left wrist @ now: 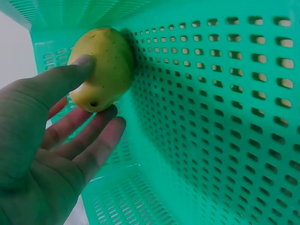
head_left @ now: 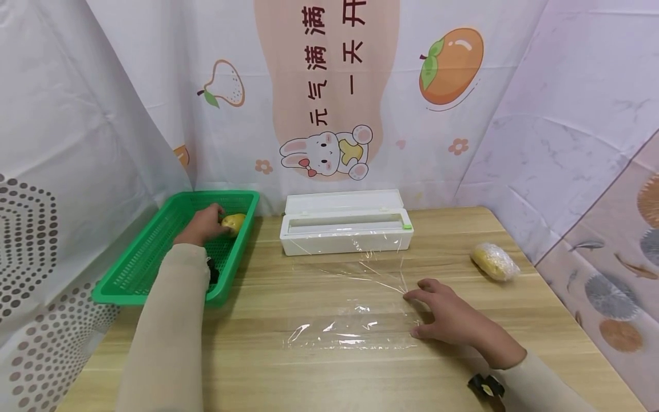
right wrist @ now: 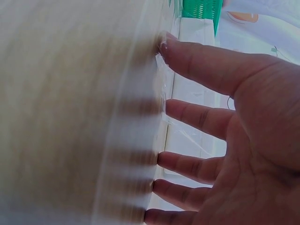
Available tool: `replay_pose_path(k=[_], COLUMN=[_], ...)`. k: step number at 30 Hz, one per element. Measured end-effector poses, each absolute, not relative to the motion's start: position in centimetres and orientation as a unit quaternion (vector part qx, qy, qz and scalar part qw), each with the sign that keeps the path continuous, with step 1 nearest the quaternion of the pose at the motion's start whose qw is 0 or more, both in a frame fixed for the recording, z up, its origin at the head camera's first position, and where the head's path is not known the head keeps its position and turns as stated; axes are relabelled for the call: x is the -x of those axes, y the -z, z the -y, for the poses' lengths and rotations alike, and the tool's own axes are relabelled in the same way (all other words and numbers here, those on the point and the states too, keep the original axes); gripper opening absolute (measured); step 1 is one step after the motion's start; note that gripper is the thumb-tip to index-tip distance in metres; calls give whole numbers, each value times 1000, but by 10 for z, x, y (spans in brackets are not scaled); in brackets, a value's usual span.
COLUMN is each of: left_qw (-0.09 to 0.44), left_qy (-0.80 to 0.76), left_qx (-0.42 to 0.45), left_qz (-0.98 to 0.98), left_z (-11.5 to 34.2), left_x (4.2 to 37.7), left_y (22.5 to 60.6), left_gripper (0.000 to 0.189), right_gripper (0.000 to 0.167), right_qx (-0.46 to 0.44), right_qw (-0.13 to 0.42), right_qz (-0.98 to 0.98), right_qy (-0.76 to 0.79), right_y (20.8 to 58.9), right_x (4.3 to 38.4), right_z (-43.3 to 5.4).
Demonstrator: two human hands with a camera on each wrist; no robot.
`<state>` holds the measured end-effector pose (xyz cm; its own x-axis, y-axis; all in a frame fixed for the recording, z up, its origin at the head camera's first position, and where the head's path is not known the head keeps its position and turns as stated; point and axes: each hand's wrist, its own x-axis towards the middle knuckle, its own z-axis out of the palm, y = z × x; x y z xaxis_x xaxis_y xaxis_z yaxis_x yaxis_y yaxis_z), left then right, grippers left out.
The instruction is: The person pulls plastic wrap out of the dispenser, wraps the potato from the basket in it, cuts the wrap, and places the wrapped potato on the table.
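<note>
My left hand (head_left: 205, 223) reaches into the green basket (head_left: 123, 298) and holds a yellow mango (head_left: 234, 222) near the basket's right wall. In the left wrist view the thumb lies on top of the mango (left wrist: 105, 68) and fingertips touch its underside. A sheet of clear plastic wrap (head_left: 350, 326) lies on the table, drawn out from the white wrap dispenser (head_left: 345, 245), whose lid stands up. Spread fingers of my right hand (head_left: 448, 317) rest on the right edge of the wrap; the right wrist view shows the fingertips against the tabletop.
A wrapped yellow fruit (head_left: 495, 262) lies on the right of the wooden table (head_left: 257, 377). A printed curtain (head_left: 226, 143) hangs behind the table, with more cloth at both sides. The dispenser stands at the back, right of the basket.
</note>
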<state>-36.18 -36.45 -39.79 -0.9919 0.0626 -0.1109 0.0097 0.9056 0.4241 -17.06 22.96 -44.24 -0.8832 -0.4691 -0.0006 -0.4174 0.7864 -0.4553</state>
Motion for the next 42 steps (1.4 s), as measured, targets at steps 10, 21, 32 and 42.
replay_pose_path(k=[10, 21, 32, 42], left_qw=[62, 41, -2, -82], left_qy=[-232, -262, -314, -381], left_qx=[-16, -21, -30, -26], left_qz=[-971, -964, -949, -921], left_z=[366, 372, 355, 335], left_x=[353, 344, 330, 310], left_y=[384, 367, 325, 291], left_gripper=[63, 60, 63, 70], right_gripper=[66, 66, 65, 65], right_qx=[235, 240, 244, 243], right_qw=[55, 51, 47, 54], right_qz=[-944, -942, -942, -942], right_qy=[226, 229, 225, 227], right_y=[443, 443, 442, 442], right_x=[171, 170, 170, 170], right_z=[-229, -230, -231, -231])
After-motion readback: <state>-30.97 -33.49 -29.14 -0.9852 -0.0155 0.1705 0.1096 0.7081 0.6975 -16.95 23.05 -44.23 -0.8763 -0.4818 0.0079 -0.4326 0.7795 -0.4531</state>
